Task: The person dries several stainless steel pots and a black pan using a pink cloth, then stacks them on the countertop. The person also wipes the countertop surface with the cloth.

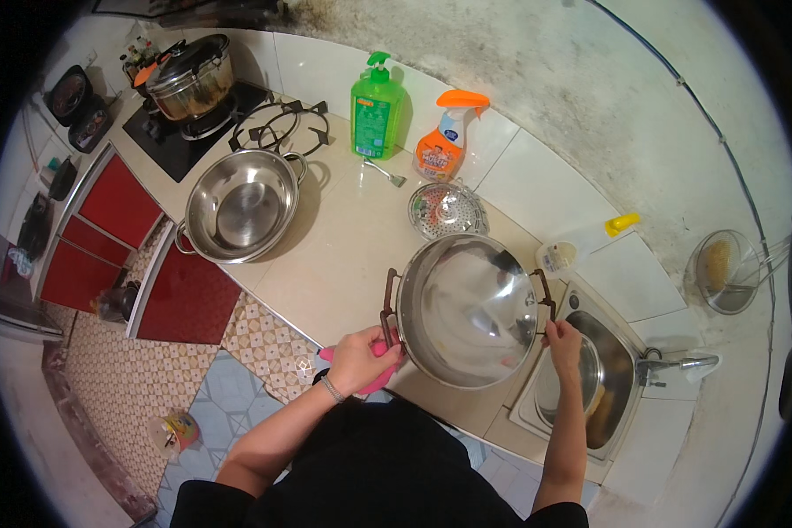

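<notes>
A wide stainless steel pot (478, 310) with two rusty brown loop handles is in front of me at the counter's edge, its bright interior facing up. My right hand (563, 346) grips the lower end of its right handle. My left hand (363, 363) holds a bunched pink cloth (379, 383) against the pot's left side, just below the left handle (388, 303). The hand and cloth hide whether its fingers also clasp that handle. Beyond the pot's far rim lies a perforated steel steamer tray (445, 208).
Left on the counter (330, 264) sits a steel two-handled pan (244, 204). Behind stand a green pump bottle (375, 109), an orange spray bottle (441, 145) and a scraper (386, 173). A glass pot (191, 82) occupies the stove. At right is the sink (617, 376), holding a lid-like round piece.
</notes>
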